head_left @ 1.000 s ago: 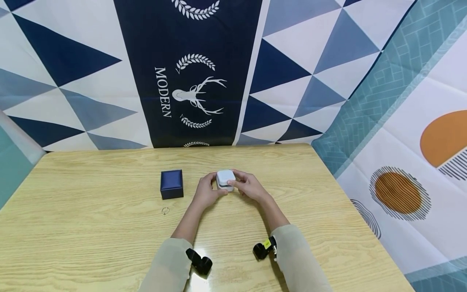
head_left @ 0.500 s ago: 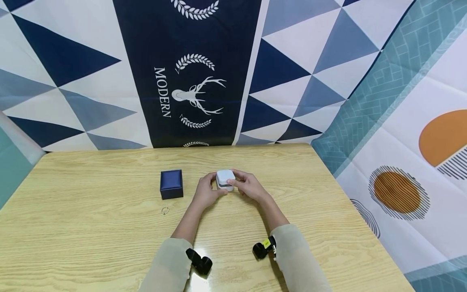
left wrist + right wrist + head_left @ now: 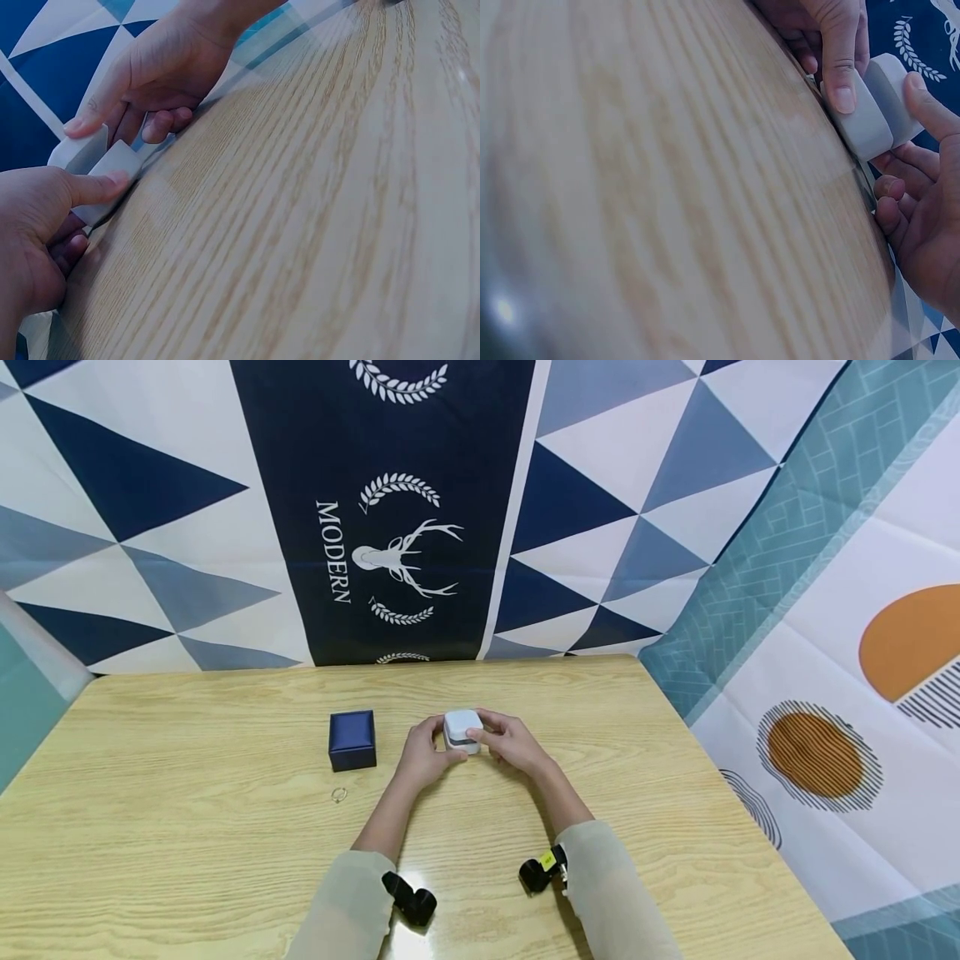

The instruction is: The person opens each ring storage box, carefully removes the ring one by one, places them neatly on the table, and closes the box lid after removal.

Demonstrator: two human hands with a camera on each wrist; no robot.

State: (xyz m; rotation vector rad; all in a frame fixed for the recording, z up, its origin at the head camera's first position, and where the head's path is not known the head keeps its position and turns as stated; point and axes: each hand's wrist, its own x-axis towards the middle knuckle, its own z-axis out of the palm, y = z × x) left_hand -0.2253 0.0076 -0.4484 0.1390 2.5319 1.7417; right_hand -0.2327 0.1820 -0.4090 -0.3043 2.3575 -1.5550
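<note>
White lidded case [image 3: 461,725] sits between a person's two hands toward the far side of a wood-grain table [image 3: 187,835]. The left hand [image 3: 426,756] grips the base [image 3: 866,124], thumb laid along its near face, apparently to steady it; the right hand [image 3: 516,743] pinches the lid [image 3: 897,91], a hold that seems suited to moving one part against the other. From overhead, the parting reads as a thin dark band; both wrist cameras reveal a wedge-shaped gap and right-hand fingers curled beneath. Only the head view catches the navy box [image 3: 352,739] and ring [image 3: 338,800] lying near each other at left, likely set aside to leave both hands room.
</note>
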